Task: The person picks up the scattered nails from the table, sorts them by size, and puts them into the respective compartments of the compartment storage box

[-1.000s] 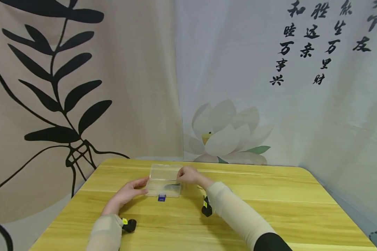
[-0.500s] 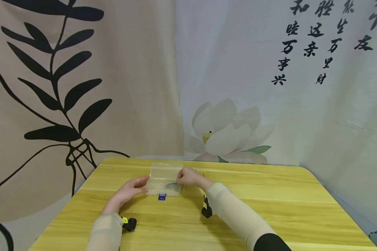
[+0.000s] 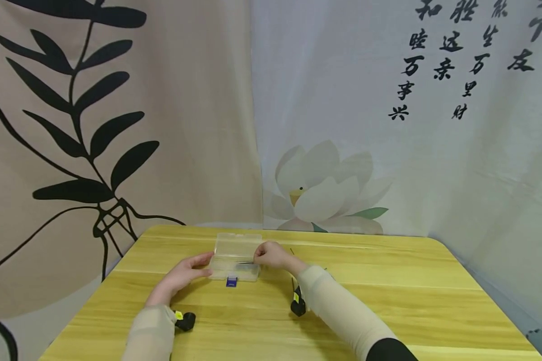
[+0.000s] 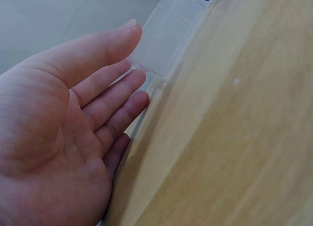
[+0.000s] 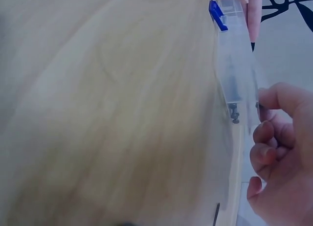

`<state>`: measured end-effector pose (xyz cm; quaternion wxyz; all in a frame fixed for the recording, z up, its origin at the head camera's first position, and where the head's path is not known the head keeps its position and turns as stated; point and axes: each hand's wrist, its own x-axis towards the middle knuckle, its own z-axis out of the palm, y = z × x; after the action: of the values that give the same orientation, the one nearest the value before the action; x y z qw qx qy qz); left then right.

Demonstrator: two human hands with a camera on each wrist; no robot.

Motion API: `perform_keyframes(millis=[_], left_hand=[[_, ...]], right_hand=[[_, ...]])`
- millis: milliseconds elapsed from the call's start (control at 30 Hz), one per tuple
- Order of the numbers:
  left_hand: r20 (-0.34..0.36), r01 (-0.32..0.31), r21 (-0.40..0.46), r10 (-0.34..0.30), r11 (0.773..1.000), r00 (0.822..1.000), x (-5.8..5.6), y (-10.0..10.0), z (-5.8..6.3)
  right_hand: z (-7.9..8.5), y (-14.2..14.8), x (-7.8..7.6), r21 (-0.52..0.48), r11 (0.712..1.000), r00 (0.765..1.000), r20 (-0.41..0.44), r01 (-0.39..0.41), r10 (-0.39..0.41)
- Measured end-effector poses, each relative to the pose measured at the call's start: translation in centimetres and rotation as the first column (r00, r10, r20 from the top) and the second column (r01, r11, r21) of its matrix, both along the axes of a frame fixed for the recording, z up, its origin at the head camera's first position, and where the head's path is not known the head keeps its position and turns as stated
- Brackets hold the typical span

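Observation:
A clear plastic box (image 3: 226,271) stands on the table with its lid (image 3: 238,244) raised and a blue latch (image 3: 232,282) hanging at the front. My left hand (image 3: 185,275) is at the box's left end; in the left wrist view its fingers (image 4: 115,96) lie nearly straight, thumb apart, tips right at the end wall. At the right end my right hand (image 3: 272,254) pinches a thin dark rod (image 3: 245,262) between thumb and index finger, over the box; its exact kind cannot be told. The other right fingers (image 5: 264,155) curl loosely. Small dark pieces (image 5: 234,113) show at the box's near end.
A thin dark stick (image 5: 216,214) lies on the wooden table (image 3: 388,291) right of the box. Black wrist cameras (image 3: 186,322) sit by each sleeve, the right one (image 3: 298,303) beside its forearm. A printed curtain (image 3: 343,125) hangs behind the table.
The right hand has shifted slightly, and the rod at its fingertips now lies more level over the box. The left hand keeps its place at the box's left end.

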<state>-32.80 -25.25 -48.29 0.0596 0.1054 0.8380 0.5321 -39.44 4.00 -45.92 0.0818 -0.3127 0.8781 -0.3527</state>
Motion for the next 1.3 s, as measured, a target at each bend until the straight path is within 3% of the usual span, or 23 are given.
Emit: perform_keyframes(millis=[333, 833, 1033, 1300], left_hand=[[-0.002, 0.008, -0.007, -0.008, 1.000, 1.000, -0.1, 0.1, 0.0], [0.006, 0.022, 0.003, -0.022, 1.000, 1.000, -0.6, -0.1, -0.4], [0.004, 0.012, -0.006, -0.012, 1.000, 1.000, -0.5, -0.1, -0.4], [0.000, 0.007, -0.024, -0.007, 1.000, 1.000, -0.4, 0.1, -0.3]], right_hand=[[0.2, 0.9, -0.2, -0.056, 0.998, 1.000, 0.011, 0.004, -0.003], [1.7, 7.3, -0.4, -0.103, 0.993, 0.995, 0.083, 0.065, -0.057], [1.3, 9.5, 0.5, -0.131, 0.991, 0.991, 0.134, 0.000, 0.018], [-0.3, 11.7, 2.6, -0.182, 0.983, 0.975, 0.218, -0.002, 0.043]])
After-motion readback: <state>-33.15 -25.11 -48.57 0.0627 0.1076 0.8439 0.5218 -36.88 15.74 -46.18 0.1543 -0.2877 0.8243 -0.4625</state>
